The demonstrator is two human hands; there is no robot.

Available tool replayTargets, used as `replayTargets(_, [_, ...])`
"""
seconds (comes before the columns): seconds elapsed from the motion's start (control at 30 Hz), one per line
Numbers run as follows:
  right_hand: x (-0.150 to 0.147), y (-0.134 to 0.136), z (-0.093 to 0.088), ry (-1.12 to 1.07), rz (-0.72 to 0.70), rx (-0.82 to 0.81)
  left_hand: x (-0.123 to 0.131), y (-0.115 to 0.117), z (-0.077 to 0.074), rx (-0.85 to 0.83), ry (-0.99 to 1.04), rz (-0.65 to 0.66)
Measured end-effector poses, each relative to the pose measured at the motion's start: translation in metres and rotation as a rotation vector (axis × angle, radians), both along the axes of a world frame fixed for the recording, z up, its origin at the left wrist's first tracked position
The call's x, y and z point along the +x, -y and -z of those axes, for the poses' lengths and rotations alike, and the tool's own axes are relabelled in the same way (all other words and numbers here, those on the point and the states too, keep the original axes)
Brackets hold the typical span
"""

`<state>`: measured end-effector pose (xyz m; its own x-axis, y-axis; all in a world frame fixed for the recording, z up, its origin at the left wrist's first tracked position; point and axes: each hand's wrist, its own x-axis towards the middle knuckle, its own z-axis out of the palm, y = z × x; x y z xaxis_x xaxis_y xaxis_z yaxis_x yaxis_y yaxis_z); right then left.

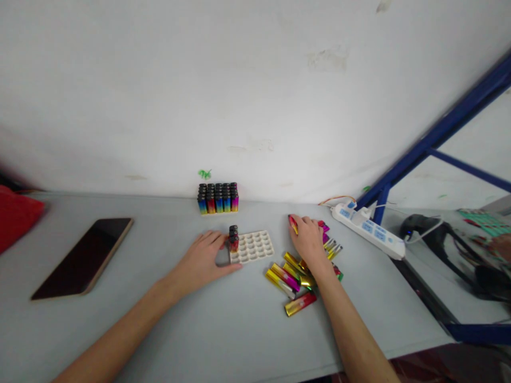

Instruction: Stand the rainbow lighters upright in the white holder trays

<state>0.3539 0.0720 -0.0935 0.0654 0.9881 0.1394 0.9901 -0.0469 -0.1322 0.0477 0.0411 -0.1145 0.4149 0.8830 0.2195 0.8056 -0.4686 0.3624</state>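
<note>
My left hand (pixel 205 255) rests on the table with thumb and fingers spread about the near left corner of a pale tray (pixel 255 247) with rows of round hollows. A few black-topped red lighters (pixel 233 242) stand upright in its left column, beside my fingertips. To the right, my right hand (pixel 308 239) is curled palm down over a loose pile of shiny lighter-like tubes (pixel 285 277) in gold, magenta, red and green. A red and yellow lighter (pixel 294 223) with a dark end shows at its fingers. The palm hides part of the pile.
A filled block of black-topped, rainbow-coloured lighters (pixel 217 201) stands against the wall. A dark phone-like slab (pixel 85 259) lies left, near a red object (pixel 16 215). On the right are a white power strip (pixel 367 230), a blue metal frame (pixel 433 141) and black equipment (pixel 439 250).
</note>
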Motion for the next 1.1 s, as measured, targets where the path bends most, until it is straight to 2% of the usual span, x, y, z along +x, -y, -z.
replayTargets(0.13, [-0.010,0.000,0.003,-0.168,-0.165,0.096,0.000,0.000,-0.001,-0.010,0.010,-0.004])
replayTargets(0.27, [-0.019,0.004,0.003,-0.575,-0.296,0.192,0.000,0.002,-0.003,-0.016,0.022,-0.010])
replayTargets(0.33, [-0.027,0.008,0.002,-0.878,-0.308,0.116,0.000,0.002,-0.004,-0.021,0.019,-0.004])
replayTargets(0.4, [-0.036,0.013,0.000,-1.193,-0.305,-0.030,0.001,0.002,-0.004,-0.027,0.014,-0.003])
replayTargets(0.5, [-0.051,0.019,-0.002,-1.442,-0.299,-0.179,0.001,0.002,-0.004,-0.028,0.010,-0.003])
replayTargets(0.6, [-0.061,0.024,-0.001,-1.408,-0.244,-0.194,0.001,0.002,-0.005,-0.025,0.016,0.003])
replayTargets(0.87, [-0.071,0.036,-0.003,-1.005,-0.168,-0.051,0.002,0.002,-0.005,-0.017,0.043,-0.001])
replayTargets(1.1, [-0.077,0.041,-0.002,-0.931,-0.253,-0.031,0.002,0.003,-0.007,-0.024,0.033,0.006])
